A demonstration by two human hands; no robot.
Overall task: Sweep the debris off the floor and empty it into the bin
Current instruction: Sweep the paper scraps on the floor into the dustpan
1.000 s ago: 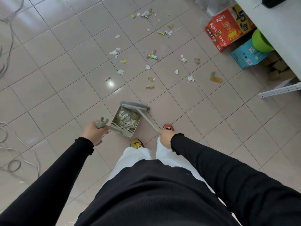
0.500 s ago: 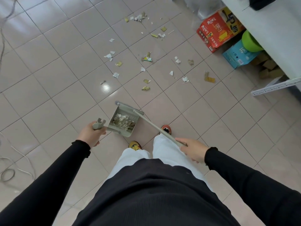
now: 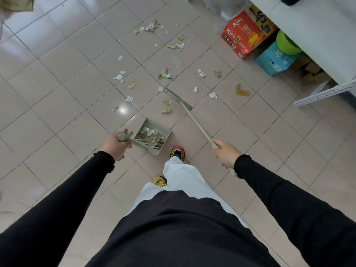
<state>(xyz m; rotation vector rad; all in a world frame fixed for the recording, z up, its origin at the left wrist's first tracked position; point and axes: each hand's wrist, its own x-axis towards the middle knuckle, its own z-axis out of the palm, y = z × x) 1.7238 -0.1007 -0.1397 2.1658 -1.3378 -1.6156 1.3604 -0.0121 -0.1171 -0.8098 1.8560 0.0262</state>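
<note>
My left hand (image 3: 115,146) grips the upright handle of a grey-green dustpan (image 3: 165,138) that stands on the tiles just ahead of my feet and holds a heap of paper scraps. My right hand (image 3: 225,151) grips the long pale handle of a broom (image 3: 196,122). Its flat head (image 3: 177,98) lies on the floor beyond the pan, to its right. Scattered debris (image 3: 164,75) of white and yellow paper bits covers the tiles ahead. Two scraps (image 3: 166,106) lie between the broom head and the pan. No bin is in view.
A red carton (image 3: 242,35) and a blue box (image 3: 273,58) with a green bowl (image 3: 287,45) sit under a white table (image 3: 312,31) at the right. A white perforated rail (image 3: 325,93) juts out there. My shoes (image 3: 178,151) stand by the pan.
The broom head has left the dustpan's mouth and swung out to the right and forward among the debris. My right hand has moved right. The dustpan stays put in my left hand.
</note>
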